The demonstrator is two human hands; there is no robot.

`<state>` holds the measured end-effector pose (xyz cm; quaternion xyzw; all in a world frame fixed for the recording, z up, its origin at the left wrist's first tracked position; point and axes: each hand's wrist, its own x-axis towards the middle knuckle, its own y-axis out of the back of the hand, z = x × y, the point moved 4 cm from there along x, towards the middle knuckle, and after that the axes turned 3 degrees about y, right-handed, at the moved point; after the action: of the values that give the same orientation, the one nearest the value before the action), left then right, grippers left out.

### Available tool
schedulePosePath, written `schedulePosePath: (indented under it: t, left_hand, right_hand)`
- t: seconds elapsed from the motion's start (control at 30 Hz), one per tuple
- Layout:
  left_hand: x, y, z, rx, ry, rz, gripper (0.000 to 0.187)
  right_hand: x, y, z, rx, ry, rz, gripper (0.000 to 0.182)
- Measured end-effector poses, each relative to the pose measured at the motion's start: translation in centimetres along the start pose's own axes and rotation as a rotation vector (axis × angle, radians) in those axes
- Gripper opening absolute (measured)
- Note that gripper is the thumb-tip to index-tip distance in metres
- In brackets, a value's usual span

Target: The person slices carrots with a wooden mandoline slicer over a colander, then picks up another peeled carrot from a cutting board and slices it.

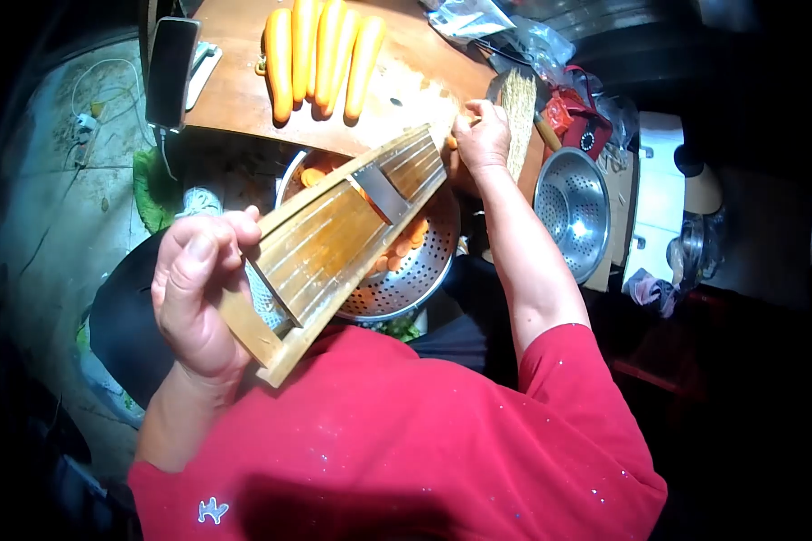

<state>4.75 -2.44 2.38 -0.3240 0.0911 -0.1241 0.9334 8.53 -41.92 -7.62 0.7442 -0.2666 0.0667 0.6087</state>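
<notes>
My left hand (198, 279) is closed round the near end of a wooden mandoline slicer (311, 243), which slants up to the right with its far end at the table edge. A metal blade (382, 193) is set across its board. Beneath the slicer is a metal colander (438, 243) with orange carrot slices (406, 248) in it. My right hand (483, 140) is beside the slicer's far end, its fingers curled together. A small orange bit shows by those fingers; what they grip is hidden.
Several peeled carrots (320, 59) lie on the wooden table (230, 99). A phone (171, 72) stands at its left edge. On the right are a straw brush (518, 113), a second colander (572, 216), a red bag (586, 126) and plastic bags (541, 45).
</notes>
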Motion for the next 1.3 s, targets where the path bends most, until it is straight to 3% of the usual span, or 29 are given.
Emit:
schedulePosePath:
  t: [0.07, 0.1, 0.13, 0.2, 0.33, 0.5, 0.6, 0.67, 0.73, 0.8, 0.87, 0.97, 1.13, 1.3]
  left_hand:
    - [0.1, 0.0, 0.0, -0.075, -0.016, 0.019, 0.013]
    - [0.1, 0.0, 0.0, -0.073, -0.018, 0.021, 0.013]
    - [0.1, -0.1, 0.1, -0.054, -0.011, 0.021, 0.013]
    - [0.1, -0.2, 0.2, -0.032, -0.009, 0.021, 0.013]
    - [0.2, -0.1, 0.2, 0.05, -0.016, 0.013, 0.017]
    - [0.2, 0.0, 0.1, -0.039, 0.007, 0.037, 0.011]
    - [0.3, 0.1, 0.1, -0.058, -0.009, 0.025, 0.01]
    - [0.3, 0.2, 0.0, -0.077, 0.004, 0.022, 0.011]
    - [0.2, 0.4, -0.3, -0.156, 0.017, 0.017, 0.012]
    - [0.4, 0.5, -0.5, -0.195, 0.033, 0.004, 0.013]
    - [0.2, 0.2, -0.3, -0.118, 0.1, 0.075, 0.016]
    - [0.3, 0.5, -0.6, -0.167, 0.069, 0.079, 0.014]
    - [0.5, 0.9, -1.3, -0.226, 0.056, 0.069, 0.016]
    - [0.4, 0.9, -1.3, -0.23, 0.05, 0.118, 0.015]
  right_hand:
    - [1.1, 0.1, -3.6, 0.165, 0.005, -0.149, 0.019]
    - [1.6, -1.1, -4.6, 0.192, 0.151, -0.165, 0.018]
    - [2.1, -0.9, -6.9, 0.196, 0.148, -0.283, 0.02]
    - [3.1, -1.8, -10.4, 0.1, 0.403, -0.386, 0.026]
    - [4.1, -5.0, -13.3, 0.005, 0.683, -0.494, 0.044]
    - [4.7, -6.9, -13.5, -0.123, 0.92, -0.426, 0.039]
    - [5.3, -5.8, -13.3, -0.092, 0.95, -0.399, 0.036]
    - [6.1, -3.9, -13.0, -0.014, 0.832, -0.335, 0.04]
    - [6.8, -0.5, -12.5, 0.111, 0.69, -0.075, 0.033]
    - [7.3, 1.8, -10.6, 0.299, 0.348, -0.126, 0.035]
    - [6.2, 4.4, -8.9, 0.705, 0.126, -0.098, 0.033]
    - [2.8, 9.7, -9.5, 1.215, -0.041, -0.062, 0.024]
    - [-3.2, 16.1, -11.1, 1.211, -0.14, -0.04, 0.03]
    - [-7.0, 15.3, -12.2, 1.296, -0.304, -0.125, 0.033]
